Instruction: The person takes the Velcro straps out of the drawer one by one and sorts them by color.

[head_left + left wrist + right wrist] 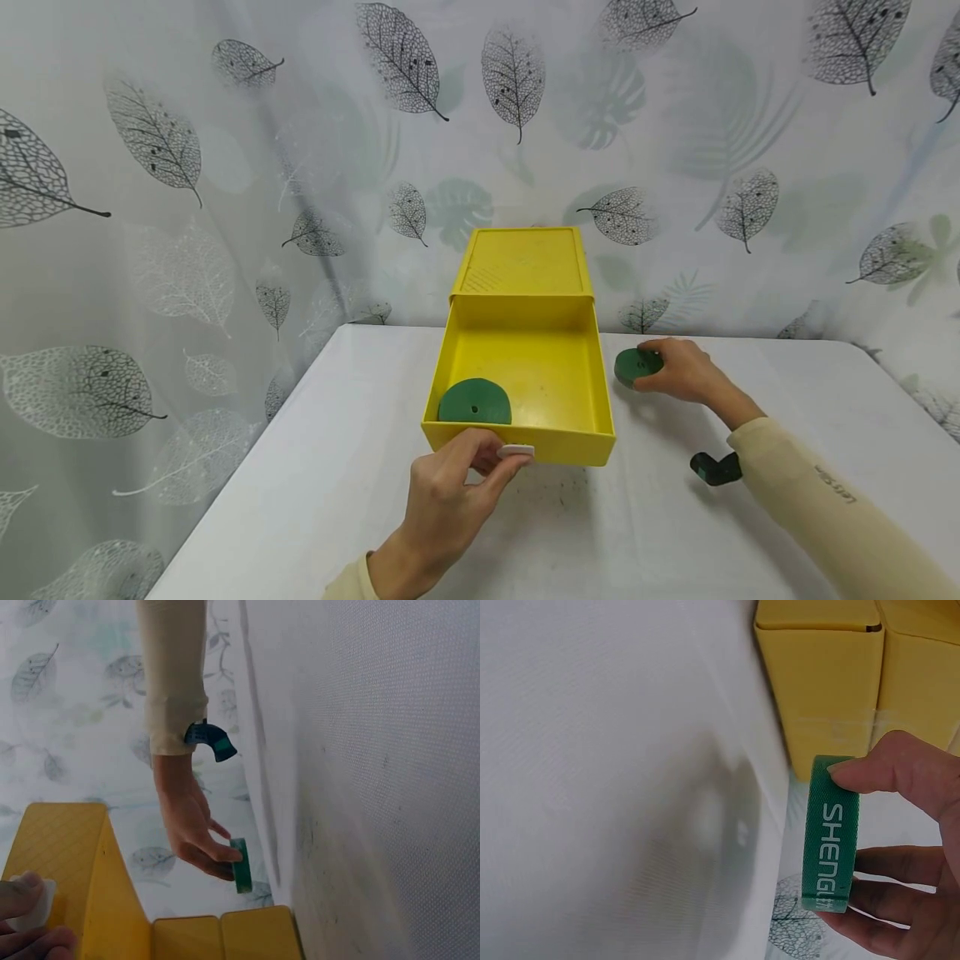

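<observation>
A yellow drawer (540, 447) sticks out of its yellow box (525, 260), pulled toward me. My left hand (457, 492) pinches the white handle (516, 451) on its front; the thumb and fingers on that handle also show in the left wrist view. Inside the drawer, in the front left corner, lies a green disc (474, 402) with a small hole in its middle. To the right of the box, my right hand (678, 371) grips a roll of green woven strap (831, 832) by its rim, thumb on one side and fingers on the other. White letters run along the strap.
A white cloth-covered table (337, 467) bears the box. Behind it hangs a leaf-patterned curtain (517, 183). A dark curved device (715, 469) sits at my right wrist, beside the beige sleeve (825, 500).
</observation>
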Available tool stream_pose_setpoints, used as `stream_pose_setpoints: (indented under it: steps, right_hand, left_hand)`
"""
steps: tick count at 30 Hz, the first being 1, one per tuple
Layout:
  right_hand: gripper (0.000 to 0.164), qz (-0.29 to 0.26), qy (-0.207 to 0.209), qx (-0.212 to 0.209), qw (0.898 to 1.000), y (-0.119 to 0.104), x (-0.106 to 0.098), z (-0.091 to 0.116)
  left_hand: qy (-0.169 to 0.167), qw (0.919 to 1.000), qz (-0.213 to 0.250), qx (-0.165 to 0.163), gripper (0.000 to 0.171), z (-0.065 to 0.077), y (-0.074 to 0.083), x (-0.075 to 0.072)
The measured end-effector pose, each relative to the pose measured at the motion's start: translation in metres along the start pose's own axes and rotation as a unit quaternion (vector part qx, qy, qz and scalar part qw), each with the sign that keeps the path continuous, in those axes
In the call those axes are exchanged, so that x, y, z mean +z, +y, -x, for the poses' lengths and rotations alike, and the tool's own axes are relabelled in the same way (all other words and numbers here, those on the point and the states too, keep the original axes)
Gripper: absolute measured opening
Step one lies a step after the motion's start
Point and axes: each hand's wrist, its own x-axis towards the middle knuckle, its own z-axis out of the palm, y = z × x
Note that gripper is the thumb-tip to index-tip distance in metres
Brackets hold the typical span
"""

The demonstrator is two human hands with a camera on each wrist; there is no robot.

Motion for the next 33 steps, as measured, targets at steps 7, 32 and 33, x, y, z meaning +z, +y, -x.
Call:
stream_pose_setpoints:
  steps: [7, 32, 33]
  right_hand:
    - [0.067, 0.007, -0.018, 0.003, 1.0, 0.006, 0.009, -0.004]
    - [0.069, -0.011, -0.063, 0.038, 0.997, 0.009, 0.024, -0.003]
    - [0.07, -0.013, -0.065, 0.038, 0.997, 0.009, 0.025, -0.003]
  left_hand:
    - [0.0, 1.0, -0.001, 0.001, 0.027, 0.0, 0.0, 0.0]
    - [0.004, 1.0, -0.005, 0.007, 0.027, 0.001, -0.001, 0.001]
    - [0.005, 0.9999, -0.005, 0.007, 0.027, 0.001, -0.001, 0.0]
